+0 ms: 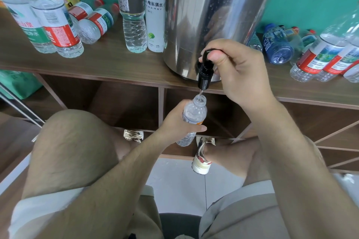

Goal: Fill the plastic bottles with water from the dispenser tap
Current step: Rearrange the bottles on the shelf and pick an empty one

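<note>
A steel water dispenser (pixel 213 15) stands on the wooden shelf top (pixel 108 64). Its black tap (pixel 205 72) juts over the shelf's front edge. My right hand (pixel 239 72) grips the tap's lever, thumb pressed on top. A thin stream of water falls from the spout into a small clear plastic bottle (pixel 194 114) with its cap off. My left hand (pixel 178 120) holds this bottle round its middle, mouth right under the spout and slightly tilted.
Several upright bottles stand left of the dispenser, among them a white energy-drink bottle (pixel 155 11) and a clear one (pixel 132 9). Other bottles lie at the back left (pixel 93 23) and on the right (pixel 277 44). Open cubbies (pixel 126 103) sit below; my knees and shoes face them.
</note>
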### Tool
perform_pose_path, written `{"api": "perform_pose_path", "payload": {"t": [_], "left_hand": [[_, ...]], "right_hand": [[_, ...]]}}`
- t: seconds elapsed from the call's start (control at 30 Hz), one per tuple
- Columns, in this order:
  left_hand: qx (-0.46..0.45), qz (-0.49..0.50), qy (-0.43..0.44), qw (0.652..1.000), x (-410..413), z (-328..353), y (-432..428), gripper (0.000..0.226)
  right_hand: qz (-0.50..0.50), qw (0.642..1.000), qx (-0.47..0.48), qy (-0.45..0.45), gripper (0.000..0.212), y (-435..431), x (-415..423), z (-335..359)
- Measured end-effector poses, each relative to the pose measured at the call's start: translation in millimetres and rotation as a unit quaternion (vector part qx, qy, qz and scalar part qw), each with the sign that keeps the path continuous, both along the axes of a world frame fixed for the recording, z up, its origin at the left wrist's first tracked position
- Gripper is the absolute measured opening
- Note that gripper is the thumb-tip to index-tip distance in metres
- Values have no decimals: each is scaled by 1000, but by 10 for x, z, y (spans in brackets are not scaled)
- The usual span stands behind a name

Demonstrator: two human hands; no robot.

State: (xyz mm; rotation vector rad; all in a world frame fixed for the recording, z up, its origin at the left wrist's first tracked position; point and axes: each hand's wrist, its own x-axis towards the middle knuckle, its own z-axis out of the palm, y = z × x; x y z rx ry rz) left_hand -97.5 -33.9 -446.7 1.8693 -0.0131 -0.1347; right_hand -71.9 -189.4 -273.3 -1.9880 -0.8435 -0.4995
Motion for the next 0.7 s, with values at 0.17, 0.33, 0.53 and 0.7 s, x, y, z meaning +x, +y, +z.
{"api": "perform_pose_path", "payload": {"t": [0.17,0.33,0.53,0.7], "left_hand": [[-3,5,-11,1000,6,6,1,70],[-18,11,-7,1000,13,12,14,70],[-12,6,-9,1000,25,35,9,72],[-6,5,-9,1000,17,50,17,73]], "right_hand": [[1,996,36,78,19,44,0,13],[-71,991,105,43,30,-135,-156,-316],[-289,950,-36,117,46,-603,64,-559],[-312,921,-129,193,61,-655,210,-659]]}}
